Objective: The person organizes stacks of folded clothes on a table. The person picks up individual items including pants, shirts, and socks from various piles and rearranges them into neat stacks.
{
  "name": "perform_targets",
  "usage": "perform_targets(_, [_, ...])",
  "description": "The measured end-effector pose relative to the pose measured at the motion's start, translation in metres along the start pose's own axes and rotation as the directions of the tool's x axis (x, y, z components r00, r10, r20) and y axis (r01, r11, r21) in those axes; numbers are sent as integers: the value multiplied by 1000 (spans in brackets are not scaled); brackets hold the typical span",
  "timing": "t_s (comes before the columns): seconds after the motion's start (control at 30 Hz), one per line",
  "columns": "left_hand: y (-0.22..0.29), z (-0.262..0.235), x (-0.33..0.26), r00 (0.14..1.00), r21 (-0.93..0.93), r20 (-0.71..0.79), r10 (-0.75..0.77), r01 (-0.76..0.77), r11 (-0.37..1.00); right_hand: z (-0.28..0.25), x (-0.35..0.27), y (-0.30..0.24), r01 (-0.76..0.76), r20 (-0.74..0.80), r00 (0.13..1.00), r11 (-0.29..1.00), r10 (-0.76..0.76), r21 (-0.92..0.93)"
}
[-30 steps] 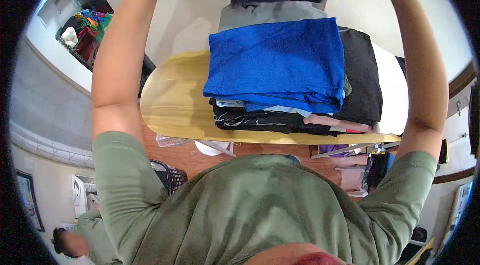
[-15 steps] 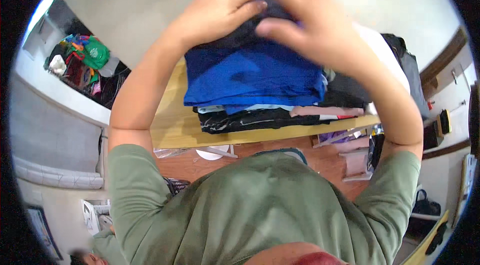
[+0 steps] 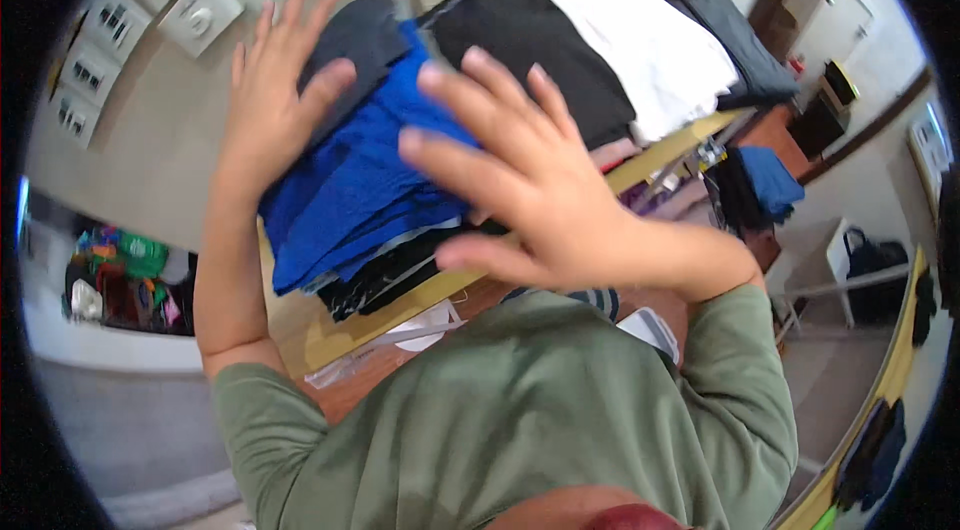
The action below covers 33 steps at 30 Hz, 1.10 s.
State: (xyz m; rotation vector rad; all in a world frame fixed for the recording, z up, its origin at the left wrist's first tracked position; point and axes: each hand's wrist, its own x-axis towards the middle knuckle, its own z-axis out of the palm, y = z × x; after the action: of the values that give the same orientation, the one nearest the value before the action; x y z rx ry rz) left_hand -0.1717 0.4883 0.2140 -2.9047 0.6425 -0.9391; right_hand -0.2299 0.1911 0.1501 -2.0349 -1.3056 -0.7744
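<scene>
Left hand [image 3: 275, 100]: open, flat on dark grey folded garment [image 3: 360, 40].
Right hand [image 3: 535, 190]: fingers spread, flat on blue folded cloth [image 3: 350, 190].
Stack: on pale wooden worktop [image 3: 340, 335].
Wall: white square switch plates [image 3: 200, 10], upper left.

The right hand [image 3: 530, 180] hides the near part of the blue folded garment [image 3: 350, 180] beneath it, and the left hand [image 3: 275, 90] covers the dark grey garment's [image 3: 365, 35] left edge. Below the hands, the lower clothes in the pile [image 3: 385, 275] show edges only.
</scene>
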Motion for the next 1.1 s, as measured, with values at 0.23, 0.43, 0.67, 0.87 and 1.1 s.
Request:
perform_targets(0.23, [36,19,10,948,-156,318,35,15,988,-11,-108,-3,-354,-195,840,785,506,508])
perform_targets(0.43, [37,-25,33,930,-351,118,347,-288,891,32,-216,-22,-884,488,381,156,785,440])
perform_targets(0.67, [106,-104,79,598,236,305,741,-801,550,51,-260,-50,-986,263,136,157,955,-60])
perform_targets(0.87, [123,-84,116,681,-112,348,644,-652,750,62,-288,-82,-984,453,-65,18,889,-178])
perform_targets(1.1, [204,-71,140,477,249,320,819,-876,413,39,-320,-54,-957,484,-165,-20,859,-291])
